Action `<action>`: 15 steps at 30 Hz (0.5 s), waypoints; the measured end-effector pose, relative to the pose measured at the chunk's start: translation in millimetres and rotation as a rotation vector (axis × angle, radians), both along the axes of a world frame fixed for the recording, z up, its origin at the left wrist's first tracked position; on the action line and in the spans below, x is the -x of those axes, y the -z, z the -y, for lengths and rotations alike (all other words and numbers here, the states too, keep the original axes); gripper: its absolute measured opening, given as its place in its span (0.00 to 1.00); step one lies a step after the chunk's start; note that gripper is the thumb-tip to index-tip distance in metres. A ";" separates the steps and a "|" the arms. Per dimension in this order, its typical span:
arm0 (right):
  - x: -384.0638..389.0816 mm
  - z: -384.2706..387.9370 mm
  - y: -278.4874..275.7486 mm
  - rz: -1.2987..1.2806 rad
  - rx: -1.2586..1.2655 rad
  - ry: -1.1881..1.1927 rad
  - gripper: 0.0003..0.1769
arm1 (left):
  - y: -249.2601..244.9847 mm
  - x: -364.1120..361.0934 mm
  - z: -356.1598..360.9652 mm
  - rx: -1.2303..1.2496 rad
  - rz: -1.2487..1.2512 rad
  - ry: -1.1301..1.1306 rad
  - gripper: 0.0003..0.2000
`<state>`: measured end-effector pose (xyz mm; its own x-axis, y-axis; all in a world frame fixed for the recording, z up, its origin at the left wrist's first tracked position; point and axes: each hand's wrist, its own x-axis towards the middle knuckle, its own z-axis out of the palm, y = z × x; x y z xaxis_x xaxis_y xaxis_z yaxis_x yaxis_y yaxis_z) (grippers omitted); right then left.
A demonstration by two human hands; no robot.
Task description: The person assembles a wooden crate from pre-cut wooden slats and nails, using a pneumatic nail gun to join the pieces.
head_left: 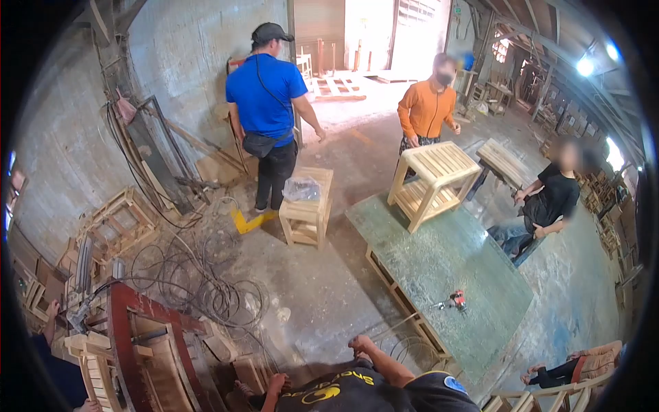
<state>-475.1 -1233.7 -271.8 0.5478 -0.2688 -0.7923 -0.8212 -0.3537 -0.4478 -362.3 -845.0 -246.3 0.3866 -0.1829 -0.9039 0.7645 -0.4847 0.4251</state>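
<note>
Your right hand (360,341) is curled closed, holding nothing that shows. Your left hand (276,382) hangs beside the wooden offcuts (244,374), and I cannot tell its grip. Loose cable loops (412,338) lie just beyond the right hand — snag one and it could drag the drill (453,300) off the green surface (439,261).

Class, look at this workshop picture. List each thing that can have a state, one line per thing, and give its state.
Slatted table: upright on the workbench.
Small stool: upright on the floor, plastic bag on top.
Drill: lying on the workbench, unheld.
Cables: loose coils on the floor.
Ceiling lamp: lit.
Right hand: curled, holding nothing visible.
Left hand: grip unclear.
</note>
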 end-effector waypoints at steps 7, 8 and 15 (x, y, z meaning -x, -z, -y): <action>-5.9 3.0 56.4 0.123 0.029 -0.333 0.17 | 11.7 -6.9 1.8 -0.063 0.077 0.087 0.14; -6.3 0.7 59.6 0.019 -0.062 -0.161 0.16 | 22.8 -8.7 -4.1 -0.029 0.073 0.105 0.14; 31.7 4.4 101.5 0.004 -0.176 0.013 0.23 | 27.7 -17.5 7.9 0.035 0.073 0.023 0.14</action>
<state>-506.8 -1238.0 -373.3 0.5485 -0.1329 -0.8255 -0.8232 -0.2591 -0.5052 -344.8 -852.9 -274.1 0.4470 -0.2230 -0.8663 0.7197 -0.4855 0.4963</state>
